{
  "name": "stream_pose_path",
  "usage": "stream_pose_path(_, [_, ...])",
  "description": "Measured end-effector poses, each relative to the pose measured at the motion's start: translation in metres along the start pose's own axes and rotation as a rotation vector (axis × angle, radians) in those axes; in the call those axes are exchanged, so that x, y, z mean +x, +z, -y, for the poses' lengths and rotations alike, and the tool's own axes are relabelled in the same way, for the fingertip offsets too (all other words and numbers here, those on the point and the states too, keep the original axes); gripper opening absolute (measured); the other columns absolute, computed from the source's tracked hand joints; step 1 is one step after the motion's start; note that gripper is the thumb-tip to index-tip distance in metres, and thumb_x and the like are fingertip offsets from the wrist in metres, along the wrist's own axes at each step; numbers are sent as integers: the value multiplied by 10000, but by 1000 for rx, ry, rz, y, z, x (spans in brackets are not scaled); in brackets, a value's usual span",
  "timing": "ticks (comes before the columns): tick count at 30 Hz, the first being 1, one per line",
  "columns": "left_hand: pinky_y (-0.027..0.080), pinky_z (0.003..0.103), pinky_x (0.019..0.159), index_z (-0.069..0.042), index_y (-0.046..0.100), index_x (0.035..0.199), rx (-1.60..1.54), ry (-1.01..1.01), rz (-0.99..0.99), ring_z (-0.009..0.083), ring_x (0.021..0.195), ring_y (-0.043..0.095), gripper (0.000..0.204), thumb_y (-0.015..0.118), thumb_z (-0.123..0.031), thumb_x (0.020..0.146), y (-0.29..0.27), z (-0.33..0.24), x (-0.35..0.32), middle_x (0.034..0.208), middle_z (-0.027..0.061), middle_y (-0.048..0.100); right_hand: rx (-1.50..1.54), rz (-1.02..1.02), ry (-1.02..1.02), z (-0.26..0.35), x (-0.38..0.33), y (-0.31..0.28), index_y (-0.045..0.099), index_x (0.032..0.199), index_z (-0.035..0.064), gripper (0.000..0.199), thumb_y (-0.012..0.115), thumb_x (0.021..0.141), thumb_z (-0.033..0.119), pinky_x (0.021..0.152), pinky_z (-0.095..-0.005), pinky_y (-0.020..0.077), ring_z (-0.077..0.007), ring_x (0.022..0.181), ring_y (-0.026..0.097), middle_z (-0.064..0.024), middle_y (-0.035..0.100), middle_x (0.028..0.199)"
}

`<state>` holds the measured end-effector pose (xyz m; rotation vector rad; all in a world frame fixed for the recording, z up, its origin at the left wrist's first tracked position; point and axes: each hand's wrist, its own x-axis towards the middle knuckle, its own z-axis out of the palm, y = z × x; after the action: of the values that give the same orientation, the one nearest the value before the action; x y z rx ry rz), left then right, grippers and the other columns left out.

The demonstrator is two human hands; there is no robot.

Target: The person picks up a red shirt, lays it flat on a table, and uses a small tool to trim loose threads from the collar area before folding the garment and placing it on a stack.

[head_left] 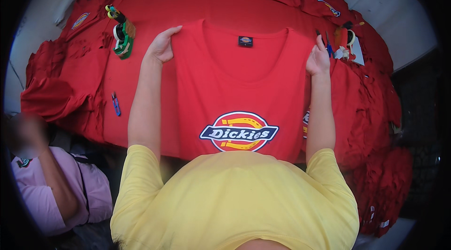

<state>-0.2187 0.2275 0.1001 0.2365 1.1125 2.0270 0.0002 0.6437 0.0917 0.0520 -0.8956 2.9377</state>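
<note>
A red T-shirt (249,91) is spread upright in front of me, held out by its two shoulders. Its wide neckline faces away from my body, with a small dark label at the inner back neck. A yellow, white and navy printed emblem sits on its chest. My left hand (162,46) is closed on the left shoulder edge, thumb and fingers pinching the cloth. At the opposite shoulder, my right hand (319,59) grips the fabric, its fingers pointing up. The lower part of the shirt is hidden behind my yellow-sleeved body.
On the red-covered table (159,3) stand a green tape dispenser (123,43) and blue thread snips (116,104) at left. Blue-handled scissors (329,49) and a tape roll (351,38) lie at right. Red shirt piles (357,104) line the edges. A person in pink (61,189) sits lower left.
</note>
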Motion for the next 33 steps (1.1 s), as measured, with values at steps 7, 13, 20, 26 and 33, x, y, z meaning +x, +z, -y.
stream_pose_path(7, [512,374,887,1,505,1191,250,-149,-187,218,1042,610,364,589,-194,895,-7,51,8,1179,123,591,-115,-174,173,-40,17,-32,388,1331,-16,667,445,934,517,1063,-426,353,-301,1251,454,-167,492,1326])
stream_pose_path(13, [447,392,952,9,481,1249,997,144,-525,274,1136,542,442,611,-186,874,-7,69,-30,1250,154,532,-385,-263,226,-34,-20,-31,502,1231,-30,493,470,964,384,953,-355,442,-239,1105,557,-150,571,1217])
stream_pose_path(20, [284,431,1088,-93,419,1363,1958,500,-297,310,1334,331,612,570,-425,872,38,159,-89,1413,147,379,-2077,-363,-462,-123,-25,-18,462,1336,73,416,475,948,225,1077,-419,298,-339,1302,381,-149,409,1410])
stream_pose_path(26, [156,481,1133,-168,324,1444,2056,387,-265,314,1399,209,780,526,-599,825,28,166,-104,1506,123,254,-2513,-324,-252,-129,-23,-35,334,1434,129,562,396,958,422,1124,-518,131,-323,1395,214,-135,281,1495])
stream_pose_path(33, [207,594,1068,-216,497,1332,1958,457,-287,367,1345,295,609,621,-465,791,34,163,-108,1452,134,353,-2605,-259,-265,-137,-17,-35,358,1423,139,527,396,969,405,1095,-493,216,-302,1367,291,-116,328,1479])
